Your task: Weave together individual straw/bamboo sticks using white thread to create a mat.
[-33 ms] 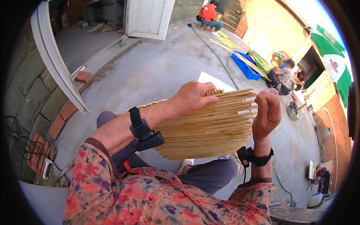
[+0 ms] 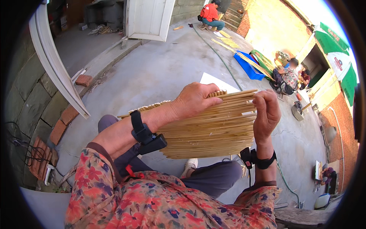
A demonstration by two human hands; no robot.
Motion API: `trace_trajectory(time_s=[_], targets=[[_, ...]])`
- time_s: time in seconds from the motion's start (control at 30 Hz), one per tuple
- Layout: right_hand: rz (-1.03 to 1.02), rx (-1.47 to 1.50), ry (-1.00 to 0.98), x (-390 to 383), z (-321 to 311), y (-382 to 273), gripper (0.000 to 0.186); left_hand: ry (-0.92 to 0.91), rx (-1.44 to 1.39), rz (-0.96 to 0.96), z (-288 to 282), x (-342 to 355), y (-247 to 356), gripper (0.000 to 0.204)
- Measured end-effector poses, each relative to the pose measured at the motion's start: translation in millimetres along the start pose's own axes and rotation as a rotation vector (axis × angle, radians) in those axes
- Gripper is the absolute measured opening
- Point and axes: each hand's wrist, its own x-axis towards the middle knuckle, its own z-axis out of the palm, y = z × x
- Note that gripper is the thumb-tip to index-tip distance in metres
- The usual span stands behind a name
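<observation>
A mat of thin tan stalks (image 2: 206, 133), lying side by side, hangs across my lap. My left hand (image 2: 194, 100) is closed on its upper edge, thumb in front, beside a row of cut stalk ends (image 2: 218, 92). The mat's far left edge, with pale ends, runs behind my left forearm. At the right tips of the upper stalks is my right hand (image 2: 267, 114), raised with fingers curled together. Whatever its fingers pinch is too small or hidden to make out.
A white sheet (image 2: 213, 79) lies on the concrete behind the mat. Farther off are a blue bin (image 2: 248, 66) with long stalks, a green hose (image 2: 217, 53) and several seated people. Bricks (image 2: 58, 131) and a white door (image 2: 150, 19) stand left.
My right hand has moved a little left, closer to the stalk tips. The mat's lower edge has risen slightly. My left hand keeps its hold in nearly the same place.
</observation>
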Motion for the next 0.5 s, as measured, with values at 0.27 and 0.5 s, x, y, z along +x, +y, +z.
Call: trace_trajectory(time_s=[0.27,0.5], targets=[[0.895,0.436,-0.160,-83.3,26.1,-8.7,0.021,0.046,0.116,0.195,35.4,-32.1,-14.9,0.022],[1.286,0.811,-0.031,-146.1,48.9,-17.1,0.026,-0.046,0.147,0.336,67.1,-69.0,-34.4,0.024]])
